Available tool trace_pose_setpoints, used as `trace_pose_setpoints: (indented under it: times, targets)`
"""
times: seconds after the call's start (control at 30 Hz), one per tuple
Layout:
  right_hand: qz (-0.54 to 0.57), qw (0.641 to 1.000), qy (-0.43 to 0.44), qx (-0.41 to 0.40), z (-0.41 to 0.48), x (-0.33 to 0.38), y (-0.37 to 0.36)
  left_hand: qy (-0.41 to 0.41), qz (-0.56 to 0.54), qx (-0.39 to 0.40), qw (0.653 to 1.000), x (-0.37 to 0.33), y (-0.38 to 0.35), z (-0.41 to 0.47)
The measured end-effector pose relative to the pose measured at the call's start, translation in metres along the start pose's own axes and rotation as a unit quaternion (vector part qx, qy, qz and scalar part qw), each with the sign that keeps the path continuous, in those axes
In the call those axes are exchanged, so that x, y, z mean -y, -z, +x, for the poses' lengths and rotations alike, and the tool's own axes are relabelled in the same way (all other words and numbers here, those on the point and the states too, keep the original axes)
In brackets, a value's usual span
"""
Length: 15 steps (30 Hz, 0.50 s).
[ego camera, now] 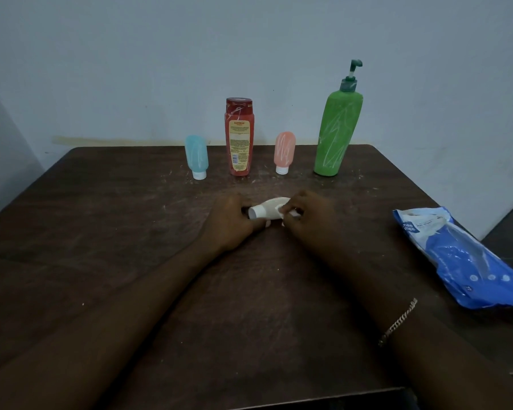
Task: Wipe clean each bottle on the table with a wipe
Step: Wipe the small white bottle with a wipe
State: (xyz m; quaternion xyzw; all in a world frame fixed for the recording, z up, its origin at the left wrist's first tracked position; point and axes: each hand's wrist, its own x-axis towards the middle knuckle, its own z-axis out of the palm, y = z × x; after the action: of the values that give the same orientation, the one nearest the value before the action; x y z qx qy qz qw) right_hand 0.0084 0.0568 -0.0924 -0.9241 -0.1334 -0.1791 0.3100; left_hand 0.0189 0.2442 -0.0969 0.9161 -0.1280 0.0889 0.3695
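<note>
A dark wooden table (101,261) fills the view from the head camera, scuffed pale near its middle. Along its far edge stand four bottles: a tall green pump bottle (336,131) on the right, a red bottle (239,140) left of centre, and two small squeeze bottles resting on their caps, one blue (196,156) and one pink (284,152). All four are marked with white streaks and none, it appears, has been wiped yet. A blue pack of wipes (462,261) lies at the right edge, near the person's right forearm.

At the table's centre the left hand (230,223) curls round the cap end of a small cream bottle (268,207), which is tipped on its side. The right hand (305,216) pinches a bunched white wipe (293,213) against the bottle's body.

The likely trouble lies in the grip: a hold so near the cap could let the soft bottle twist or slip under the rubbing, and a hard squeeze might force the cap open. The wipe is wadded small, so streaks could be missed. Later reaches to the back row risk toppling the tall pump bottle — the least steady of the four.
</note>
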Motion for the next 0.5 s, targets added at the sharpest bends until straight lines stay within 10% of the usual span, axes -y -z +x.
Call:
trace_pose_setpoints:
  times: [0.27,0.5]
  targets:
    - [-0.020,0.996,0.048,0.074,-0.002,0.014,-0.008,0.019,0.007,0.002,1.000,0.007,-0.003,0.004]
    - [0.005,0.998,-0.053,-0.016,0.007,0.003,0.000,-0.021,0.012,-0.016,1.000,0.010,-0.005,0.003]
